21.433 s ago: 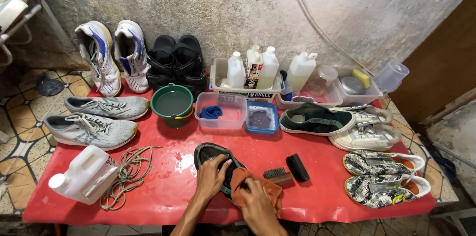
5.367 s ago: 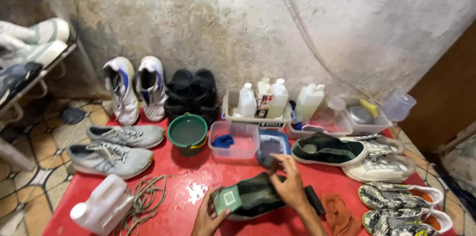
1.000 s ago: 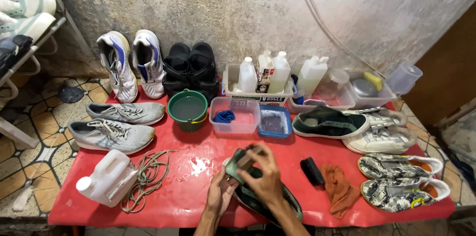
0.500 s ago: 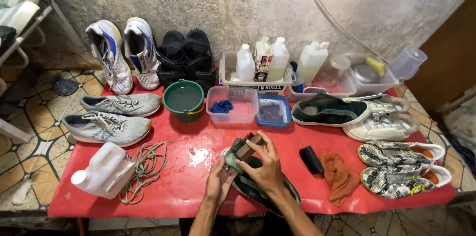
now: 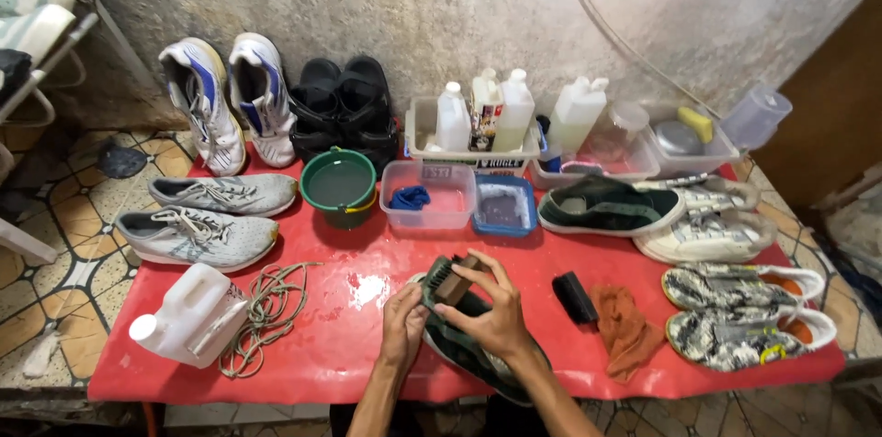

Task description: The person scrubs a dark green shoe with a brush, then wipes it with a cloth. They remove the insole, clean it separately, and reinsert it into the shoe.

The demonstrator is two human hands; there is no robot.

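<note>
At the lower centre of the frame, the right hand (image 5: 496,313) grips a small wooden-backed brush (image 5: 452,279) from above, fingers curled over it, pressing it onto a dark green sneaker (image 5: 469,345) that lies on the red tablecloth (image 5: 349,345). The left hand (image 5: 402,325) clasps the sneaker's left edge, fingers bent around it. Just right of the hands lie a black brush (image 5: 574,297) and an orange rag (image 5: 625,331). Above them stand a green bucket (image 5: 339,185) and two plastic tubs (image 5: 464,203). A white jug (image 5: 188,316) and coiled rope (image 5: 266,313) lie at lower left.
</note>
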